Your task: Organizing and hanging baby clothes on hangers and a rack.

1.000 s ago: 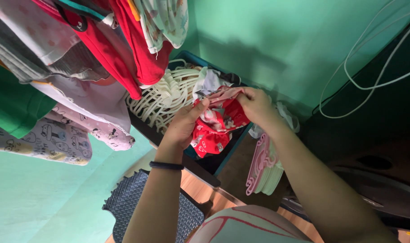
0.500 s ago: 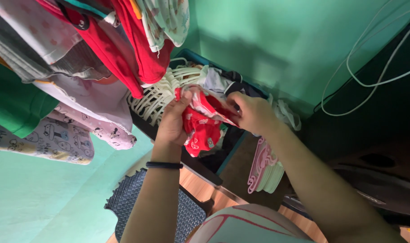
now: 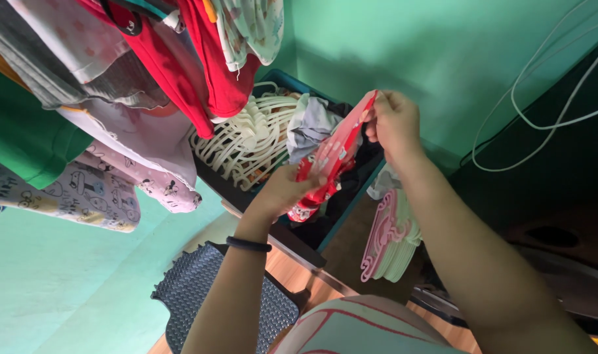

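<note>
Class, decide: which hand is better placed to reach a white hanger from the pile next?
Probably the left hand: it holds the red patterned garment low, beside the white hangers; the right hand is farther.

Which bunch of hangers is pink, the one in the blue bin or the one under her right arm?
The pink hangers hang below the right forearm, outside the bin. The white hangers piled inside it are cream-white.
</note>
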